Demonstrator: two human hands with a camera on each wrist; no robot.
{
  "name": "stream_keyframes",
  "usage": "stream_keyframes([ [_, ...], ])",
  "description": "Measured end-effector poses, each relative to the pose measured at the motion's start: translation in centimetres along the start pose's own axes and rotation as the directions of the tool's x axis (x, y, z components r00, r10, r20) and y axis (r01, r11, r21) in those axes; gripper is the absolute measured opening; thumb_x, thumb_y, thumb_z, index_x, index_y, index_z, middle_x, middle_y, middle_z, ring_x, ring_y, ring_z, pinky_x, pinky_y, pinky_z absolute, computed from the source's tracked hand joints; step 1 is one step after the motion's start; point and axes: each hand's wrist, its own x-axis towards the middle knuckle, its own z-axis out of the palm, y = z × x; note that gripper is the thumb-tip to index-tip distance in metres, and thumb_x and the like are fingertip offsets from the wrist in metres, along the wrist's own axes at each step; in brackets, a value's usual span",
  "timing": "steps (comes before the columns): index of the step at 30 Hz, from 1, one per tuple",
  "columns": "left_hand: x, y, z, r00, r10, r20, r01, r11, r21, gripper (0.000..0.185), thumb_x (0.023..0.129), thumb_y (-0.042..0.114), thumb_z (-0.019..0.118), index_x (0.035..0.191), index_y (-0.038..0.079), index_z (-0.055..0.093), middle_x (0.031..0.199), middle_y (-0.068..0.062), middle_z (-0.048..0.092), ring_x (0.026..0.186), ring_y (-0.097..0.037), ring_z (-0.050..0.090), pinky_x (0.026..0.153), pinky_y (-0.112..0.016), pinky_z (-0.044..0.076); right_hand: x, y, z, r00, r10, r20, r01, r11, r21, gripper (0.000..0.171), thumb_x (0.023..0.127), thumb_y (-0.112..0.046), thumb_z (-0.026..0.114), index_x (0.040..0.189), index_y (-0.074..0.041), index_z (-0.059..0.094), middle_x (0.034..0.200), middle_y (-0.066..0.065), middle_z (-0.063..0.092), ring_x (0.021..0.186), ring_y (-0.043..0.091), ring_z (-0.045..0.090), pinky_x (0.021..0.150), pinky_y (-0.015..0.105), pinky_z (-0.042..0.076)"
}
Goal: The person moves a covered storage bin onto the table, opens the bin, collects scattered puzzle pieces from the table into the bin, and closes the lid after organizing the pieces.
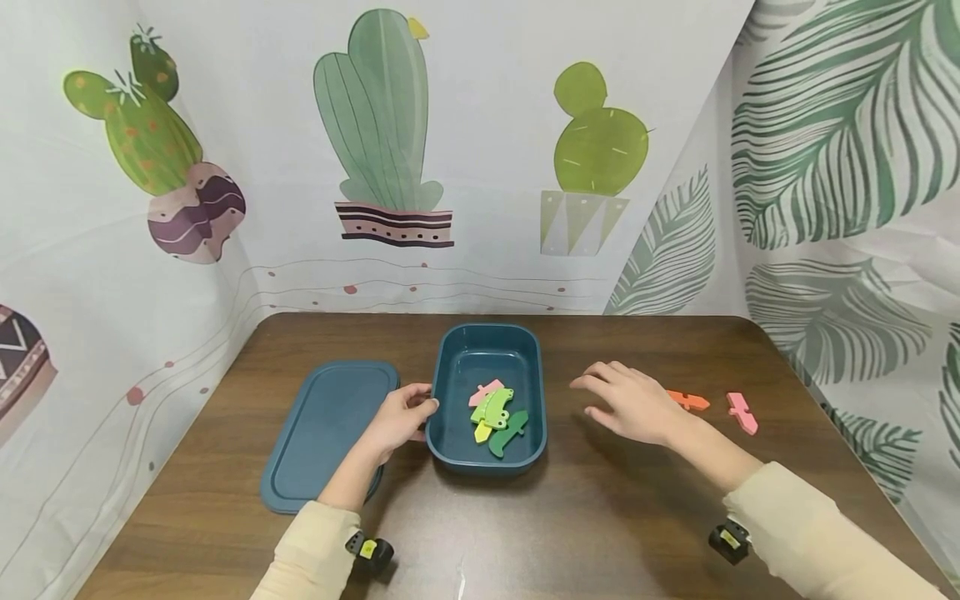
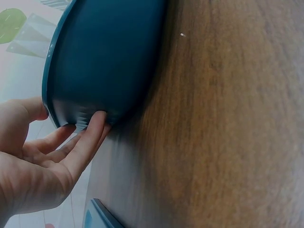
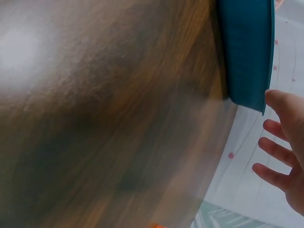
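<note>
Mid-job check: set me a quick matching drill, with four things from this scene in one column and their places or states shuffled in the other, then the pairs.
Things:
1. Lid
2. Dark green piece
3. Orange piece
4. Box

Places or states:
A. To the right of the box
B. Open at the top
C. Inside the box
D. To the left of the box

Pairs: 1-D, 2-C, 3-A, 4-B

No legible text, yellow patches [image 1: 367, 548] on black wrist cameras [image 1: 383, 556], too small to read
</note>
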Motion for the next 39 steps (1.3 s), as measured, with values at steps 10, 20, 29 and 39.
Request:
stream_keyframes([
  [10, -2.0, 2.5, 0.0, 1.0, 0.002, 0.027, -0.003, 1.0, 0.021, 0.04, 0.09, 0.009, 0.053, 0.126, -0.007, 0.047, 0.11, -0.025, 0.057, 0.088, -0.031, 0.062, 0.066, -0.039, 0.057, -1.9, 1.5, 0.3, 0.997, 0.056, 0.053, -0.056, 0.998, -0.004, 0.044, 0.076, -0.024, 0.073, 0.118, -0.016, 0.06, 0.112, 0.003, 0.058, 0.1, 0.024, 0.057, 0.077, 0.043, 0.052],
  [20, -0.2, 0.1, -0.1, 1.0, 0.005, 0.015, -0.005, 1.0, 0.002, 0.04, 0.09, 0.012, 0.055, 0.126, -0.003, 0.049, 0.109, -0.021, 0.058, 0.085, -0.026, 0.063, 0.063, -0.04, 0.057, -3.7, 3.3, 0.7, 0.989, 0.121, 0.086, -0.121, 0.993, -0.014, 0.047, 0.076, -0.024, 0.073, 0.12, -0.013, 0.059, 0.116, 0.008, 0.057, 0.102, 0.031, 0.057, 0.079, 0.05, 0.05],
  [29, 0.1, -0.2, -0.1, 1.0, -0.002, 0.0, 0.002, 1.0, 0.016, 0.037, 0.089, 0.013, 0.056, 0.124, 0.0, 0.052, 0.108, -0.019, 0.059, 0.084, -0.024, 0.063, 0.063, -0.039, 0.057, -5.1, 5.1, 0.8, 0.976, 0.185, 0.115, -0.182, 0.983, -0.032, 0.047, 0.077, -0.024, 0.072, 0.121, -0.011, 0.058, 0.116, 0.01, 0.057, 0.102, 0.034, 0.056, 0.077, 0.053, 0.049],
  [39, -0.1, 0.1, -0.1, 1.0, 0.004, 0.008, -0.004, 1.0, 0.004, 0.04, 0.089, 0.012, 0.056, 0.126, -0.003, 0.05, 0.108, -0.02, 0.06, 0.085, -0.027, 0.063, 0.063, -0.04, 0.057, -6.5, 6.9, 0.4, 0.955, 0.265, 0.134, -0.263, 0.964, -0.03, 0.048, 0.077, -0.023, 0.072, 0.122, -0.011, 0.057, 0.115, 0.012, 0.057, 0.098, 0.035, 0.056, 0.067, 0.052, 0.049],
])
